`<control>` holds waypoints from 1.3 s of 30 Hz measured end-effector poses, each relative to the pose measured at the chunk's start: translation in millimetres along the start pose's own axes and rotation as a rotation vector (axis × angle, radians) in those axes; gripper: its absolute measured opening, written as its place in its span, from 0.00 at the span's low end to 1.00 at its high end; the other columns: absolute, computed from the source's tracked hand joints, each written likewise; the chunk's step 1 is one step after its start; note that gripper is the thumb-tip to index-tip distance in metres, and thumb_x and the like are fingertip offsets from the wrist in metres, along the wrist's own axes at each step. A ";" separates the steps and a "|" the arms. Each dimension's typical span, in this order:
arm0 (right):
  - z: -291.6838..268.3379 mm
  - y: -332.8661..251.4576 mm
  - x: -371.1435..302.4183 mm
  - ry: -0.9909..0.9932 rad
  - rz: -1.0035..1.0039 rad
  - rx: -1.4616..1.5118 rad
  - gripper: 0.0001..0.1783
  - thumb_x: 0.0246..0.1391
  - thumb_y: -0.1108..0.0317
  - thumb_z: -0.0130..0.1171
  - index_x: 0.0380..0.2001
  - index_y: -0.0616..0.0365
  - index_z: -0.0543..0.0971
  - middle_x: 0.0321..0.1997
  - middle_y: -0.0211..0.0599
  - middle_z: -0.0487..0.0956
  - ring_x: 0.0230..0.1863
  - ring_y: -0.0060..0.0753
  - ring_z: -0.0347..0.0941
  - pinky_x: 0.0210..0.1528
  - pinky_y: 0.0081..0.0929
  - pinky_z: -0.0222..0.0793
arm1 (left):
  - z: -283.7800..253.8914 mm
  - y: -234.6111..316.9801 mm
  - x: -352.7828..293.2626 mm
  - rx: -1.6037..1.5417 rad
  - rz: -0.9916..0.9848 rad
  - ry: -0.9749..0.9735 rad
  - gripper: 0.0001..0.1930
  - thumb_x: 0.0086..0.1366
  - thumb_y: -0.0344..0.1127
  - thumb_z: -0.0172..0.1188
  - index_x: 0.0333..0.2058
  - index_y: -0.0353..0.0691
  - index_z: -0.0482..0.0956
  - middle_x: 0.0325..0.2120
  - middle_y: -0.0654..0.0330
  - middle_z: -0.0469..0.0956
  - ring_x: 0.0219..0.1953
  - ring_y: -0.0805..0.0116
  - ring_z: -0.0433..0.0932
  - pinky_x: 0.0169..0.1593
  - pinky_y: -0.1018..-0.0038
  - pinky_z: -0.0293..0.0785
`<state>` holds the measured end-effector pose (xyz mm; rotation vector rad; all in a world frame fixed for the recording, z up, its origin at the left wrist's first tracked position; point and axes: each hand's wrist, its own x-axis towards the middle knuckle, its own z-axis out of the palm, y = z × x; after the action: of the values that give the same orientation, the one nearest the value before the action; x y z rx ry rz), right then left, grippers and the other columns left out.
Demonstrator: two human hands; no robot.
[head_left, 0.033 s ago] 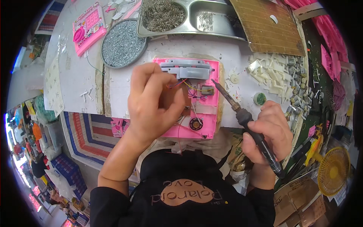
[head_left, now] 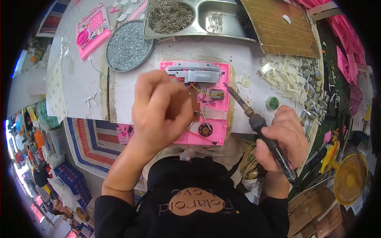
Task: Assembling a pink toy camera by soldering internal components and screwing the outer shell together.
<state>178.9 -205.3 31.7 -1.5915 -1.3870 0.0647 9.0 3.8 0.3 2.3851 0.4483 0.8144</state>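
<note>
An opened pink plastic case point(head_left: 221, 119) lies in front of me, holding a grey plastic housing point(head_left: 203, 76), a brown circuit board point(head_left: 194, 104), thin coloured wires and a small round speaker point(head_left: 205, 129). Over the case's left side hovers my left hand point(head_left: 160, 107), its fingers curled in toward the thumb. Whatever its fingertips pinch, if anything, is hidden. My right hand point(head_left: 287, 139) grips the black handle of a soldering iron point(head_left: 258, 122). The iron's tip points up and left, over the right edge of the case, beside a small metal-framed part point(head_left: 217, 94).
Behind the case stand a round dish of small screws point(head_left: 130, 45) and a metal tray point(head_left: 202, 36) with springs. White plastic pieces point(head_left: 281, 79) and a small green-filled pot point(head_left: 272, 103) lie at right. A pink toy point(head_left: 94, 29) sits far left; a yellow fan point(head_left: 351, 179) stands lower right.
My left hand has shifted slightly left, uncovering a little more of the grey housing and the circuit board. The soldering iron has barely moved.
</note>
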 end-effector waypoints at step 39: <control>-6.1 4.8 -23.9 -0.141 0.209 0.410 0.14 0.37 0.75 0.66 0.33 0.61 0.81 0.22 0.33 0.75 0.24 0.36 0.68 0.34 0.36 0.65 | -3.5 -8.9 3.1 -0.230 0.185 -0.553 0.12 0.53 0.22 0.70 0.36 0.38 0.79 0.43 0.56 0.75 0.40 0.56 0.80 0.41 0.64 0.79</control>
<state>177.8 -226.9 19.0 -1.3960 -1.2126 0.5605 8.0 13.6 -1.4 2.3237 -0.0863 0.2339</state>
